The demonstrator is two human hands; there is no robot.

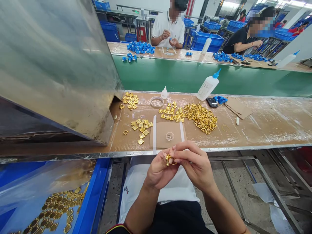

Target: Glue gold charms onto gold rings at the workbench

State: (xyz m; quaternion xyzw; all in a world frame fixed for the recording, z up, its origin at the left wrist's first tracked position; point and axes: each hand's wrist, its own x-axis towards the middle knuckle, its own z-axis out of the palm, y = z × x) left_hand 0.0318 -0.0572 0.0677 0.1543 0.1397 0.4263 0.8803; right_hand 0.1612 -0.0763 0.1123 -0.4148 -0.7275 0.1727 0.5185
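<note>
Cardboard-topped bench (273,125), gold ring (167,159), pinched between both hands (158,172)

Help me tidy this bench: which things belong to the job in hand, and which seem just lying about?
Likely the job:
gold piece, between left hand and right hand
heaped gold rings
square gold pieces
clear dish

Probably lying about:
black object
blue pieces beside it
loose cardboard

Place: factory assembly floor.
Bench (268,125): cardboard-covered, heaped with small gold-coloured rings (201,117).
Divider: long green strip (158,74).
Across: 2 people (168,27) working by piled blue pieces (141,47).
Background: blue crates (209,39), metal-legged tables (117,13).
</note>
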